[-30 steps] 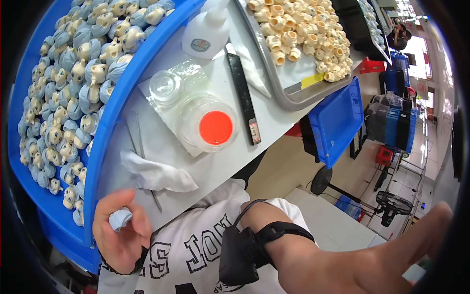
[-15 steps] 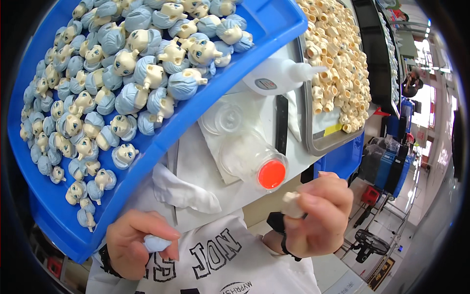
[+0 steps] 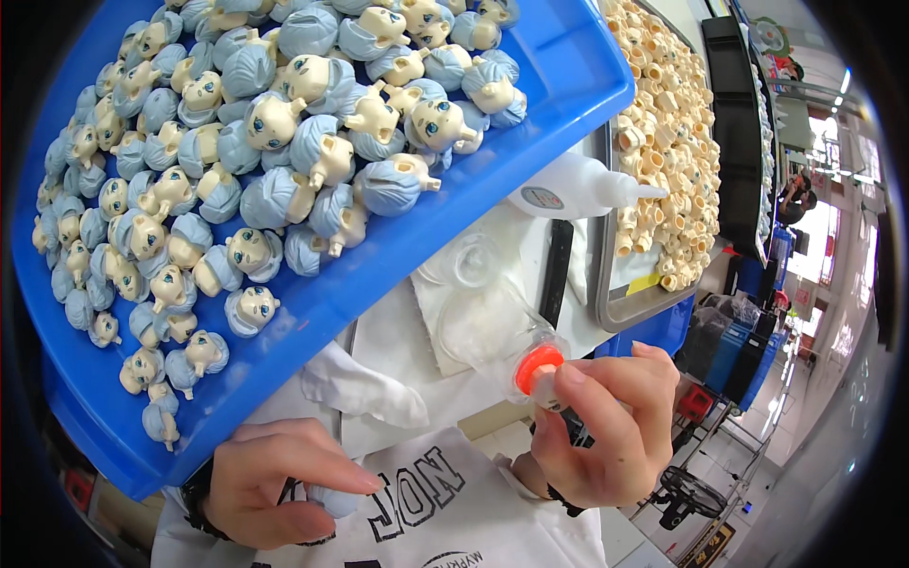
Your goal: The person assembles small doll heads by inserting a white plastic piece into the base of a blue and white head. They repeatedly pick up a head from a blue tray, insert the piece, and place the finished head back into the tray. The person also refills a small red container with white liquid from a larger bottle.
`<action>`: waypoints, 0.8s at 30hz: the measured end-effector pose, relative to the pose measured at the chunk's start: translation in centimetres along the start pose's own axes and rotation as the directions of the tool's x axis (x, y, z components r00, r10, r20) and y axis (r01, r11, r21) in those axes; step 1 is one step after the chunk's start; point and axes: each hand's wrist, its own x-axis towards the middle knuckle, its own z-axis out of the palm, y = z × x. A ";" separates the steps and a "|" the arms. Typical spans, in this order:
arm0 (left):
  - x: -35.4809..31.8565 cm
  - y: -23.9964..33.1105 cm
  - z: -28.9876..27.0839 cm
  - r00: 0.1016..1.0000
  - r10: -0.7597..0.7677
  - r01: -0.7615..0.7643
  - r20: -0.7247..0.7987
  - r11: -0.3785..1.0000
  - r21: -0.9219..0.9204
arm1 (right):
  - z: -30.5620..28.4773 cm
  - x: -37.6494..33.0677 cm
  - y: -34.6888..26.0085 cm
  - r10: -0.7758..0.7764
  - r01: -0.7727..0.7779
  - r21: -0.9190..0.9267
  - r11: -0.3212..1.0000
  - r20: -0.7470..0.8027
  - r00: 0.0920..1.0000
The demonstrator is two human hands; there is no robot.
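Observation:
My left hand (image 3: 275,481) is closed around a pale blue doll-hair piece (image 3: 338,500), low in front of my white shirt. Between the thumb and fingertips of my right hand (image 3: 615,426) is a small cream doll face piece (image 3: 548,390), mostly covered by the fingers. That piece is up against the round red pad (image 3: 537,367) on a clear plastic container; whether it presses on it I cannot tell. To the left, a large blue tray (image 3: 379,275) holds many blue-haired doll heads (image 3: 254,310).
A white squeeze bottle (image 3: 568,185) lies behind the tray's rim. Beside it are a black bar (image 3: 557,270), a clear round lid (image 3: 472,260) and a white cloth (image 3: 365,388). Farther right, a grey tray (image 3: 615,308) carries cream hollow parts (image 3: 668,142). A person stands in the background.
My right hand has brought the face piece left to the red pad, which now appears tilted. My left hand has shifted slightly right, still holding the blue hair piece. The view has moved a little.

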 end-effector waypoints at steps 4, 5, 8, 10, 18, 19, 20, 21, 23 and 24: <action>-0.3 -0.1 -0.2 1.000 -0.019 0.019 -0.003 1.000 0.011 | -0.2 0.2 -0.1 -0.009 0.010 -0.011 1.000 0.038 0.999; -0.4 0.0 -0.2 1.000 -0.029 0.029 -0.008 0.999 0.013 | -0.2 0.2 -0.1 -0.013 0.014 -0.014 1.000 0.046 0.999; -0.5 0.3 -0.2 0.997 -0.082 0.082 0.001 0.997 0.008 | -0.2 -0.2 0.0 0.000 0.000 0.021 1.000 -0.018 1.000; -0.6 0.4 0.0 0.992 -0.125 0.124 -0.008 0.992 -0.036 | -0.5 -0.5 0.2 -0.034 0.034 0.045 0.998 0.012 0.999; -0.3 1.0 1.7 0.951 -0.282 0.233 -0.129 0.924 -0.303 | -0.4 -0.2 0.1 -0.015 0.015 0.032 0.999 -0.023 1.000; -0.3 1.0 1.4 0.964 -0.257 0.234 -0.073 0.945 -0.230 | -0.6 -0.5 0.3 -0.032 0.033 0.050 0.998 -0.003 0.999; -0.5 0.8 0.7 0.971 -0.237 0.231 -0.021 0.961 -0.155 | -0.5 -0.6 0.4 -0.050 0.049 0.074 0.996 0.017 0.999; -0.5 0.7 0.2 0.975 -0.221 0.223 0.033 0.972 -0.079 | -0.3 -0.5 0.3 -0.029 0.031 0.068 0.997 -0.018 0.999; 0.0 0.0 -0.2 0.994 -0.097 0.096 0.041 0.995 0.011 | 0.1 -0.3 0.0 0.012 -0.007 0.058 0.998 -0.087 0.996; 0.0 -0.1 -0.3 0.999 -0.037 0.034 0.040 0.997 0.067 | 0.3 -0.4 -0.2 -0.022 0.037 0.119 0.992 -0.119 0.993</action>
